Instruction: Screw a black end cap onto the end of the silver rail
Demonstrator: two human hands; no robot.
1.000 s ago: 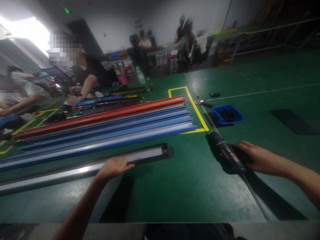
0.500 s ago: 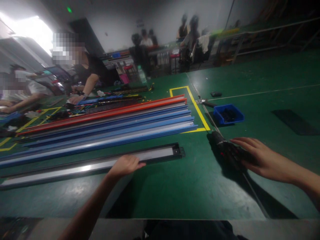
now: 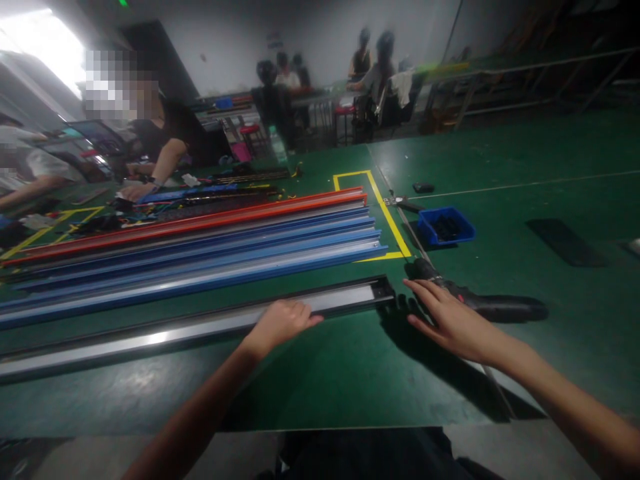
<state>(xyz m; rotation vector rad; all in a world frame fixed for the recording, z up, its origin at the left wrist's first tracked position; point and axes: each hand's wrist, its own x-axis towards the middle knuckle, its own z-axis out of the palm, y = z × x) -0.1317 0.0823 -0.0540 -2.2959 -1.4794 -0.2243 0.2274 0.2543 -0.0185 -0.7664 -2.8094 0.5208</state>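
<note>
A long black-edged metal profile (image 3: 200, 331) lies along the near side of the green table. My left hand (image 3: 284, 321) is closed around it, right of its middle. Over the table, just past the profile's right end, my right hand (image 3: 445, 320) is held with fingers apart and nothing in it. Behind that hand a black power tool (image 3: 505, 307) lies on its side. Beyond the profile are several blue profiles (image 3: 320, 262) and a red-orange one (image 3: 280, 209), roughly parallel to it.
A blue bin (image 3: 447, 227) with dark parts stands at the right, near a small black object (image 3: 423, 188) and a dark flat piece (image 3: 567, 241). Yellow tape (image 3: 390, 217) marks the green table (image 3: 320, 387). Across it, a person's arm (image 3: 169, 162) reaches over wires.
My left hand and the black-edged profile have shifted right. My right hand has left the power tool and moved left towards the profile's end; the tool now lies on the table.
</note>
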